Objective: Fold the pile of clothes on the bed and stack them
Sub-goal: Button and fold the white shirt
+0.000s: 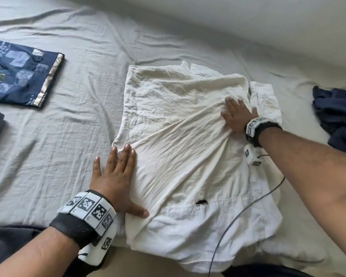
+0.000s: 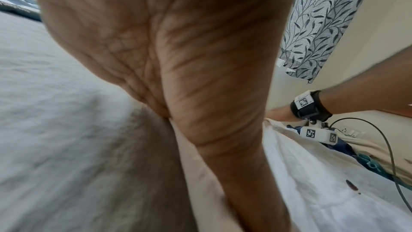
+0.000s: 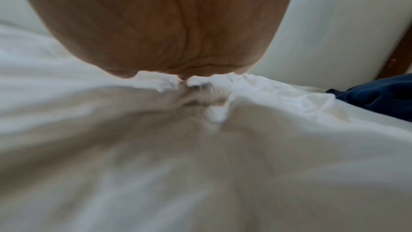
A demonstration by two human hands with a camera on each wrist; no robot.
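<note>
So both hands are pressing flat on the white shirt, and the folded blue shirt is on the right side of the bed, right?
Not quite. The folded blue shirt lies on the left side of the bed, as the head view shows. Both the left hand and the right hand do press flat on the white shirt.

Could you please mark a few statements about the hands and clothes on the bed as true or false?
1. Both hands lie flat on the white shirt. True: left hand, right hand.
2. The folded navy shirt lies to the right. False: it lies to the left.
3. A dark pile waits at the right. True.
4. The right hand holds the cable. False: the cable only runs from the wrist.
</note>
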